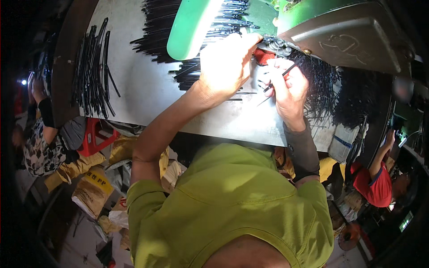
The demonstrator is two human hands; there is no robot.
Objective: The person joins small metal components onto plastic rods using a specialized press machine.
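My left hand point(225, 64) reaches to the metal working part point(276, 43) of a green machine. Its thumb and forefinger are pressed together there, and what they hold, if anything, is lost in the glare. Just below that part, my right hand point(291, 89) is closed on a thin black rod point(282, 77), which slants across its fingers. A red piece point(263, 56) sits between the two hands under the metal part. Beneath and behind my left hand lies a pile of slim black rods point(161, 27), partly covered by a green lamp point(190, 33).
Another bundle of black rods point(91, 73) lies at the table's left. A dark tangled heap of black strands point(319, 87) is right of my right hand, under a brown metal cover point(342, 42). Sacks point(91, 190) and a red stool point(96, 136) stand below left. People work at both sides.
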